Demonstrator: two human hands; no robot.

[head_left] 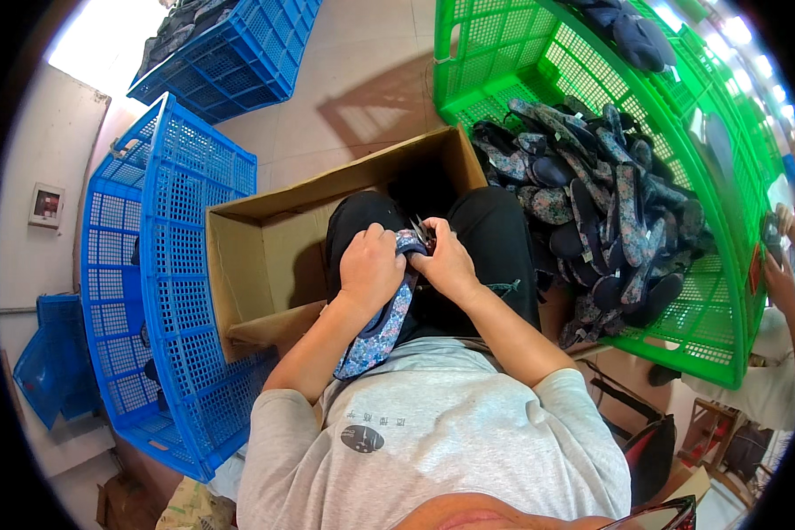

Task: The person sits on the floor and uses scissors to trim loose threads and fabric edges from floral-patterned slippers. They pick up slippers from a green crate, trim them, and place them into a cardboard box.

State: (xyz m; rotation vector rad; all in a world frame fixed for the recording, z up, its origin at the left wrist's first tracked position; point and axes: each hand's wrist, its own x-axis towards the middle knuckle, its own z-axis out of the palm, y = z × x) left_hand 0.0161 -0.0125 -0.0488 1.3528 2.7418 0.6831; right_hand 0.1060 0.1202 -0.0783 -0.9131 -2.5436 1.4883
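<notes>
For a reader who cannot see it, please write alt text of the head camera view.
Seated person's left hand and right hand hold a blue floral shoe insole over the lap. An open cardboard box stands ahead, a blue crate at left, and a green crate of similar insoles at right.

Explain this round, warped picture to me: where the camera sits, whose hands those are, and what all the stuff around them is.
The camera is worn on a person's head and looks straight down, so you see their grey shirt, black trousers and both forearms. Its wide lens bends straight edges near the rim.

The left hand grips a floral fabric shoe piece, long and flat like a slipper. The right hand holds small scissors at its upper end.

An open cardboard box lies in front of the knees. On the person's right a green plastic crate holds a pile of similar floral pieces. Blue crates stand on the left. Another person's arm shows at the right edge.
</notes>
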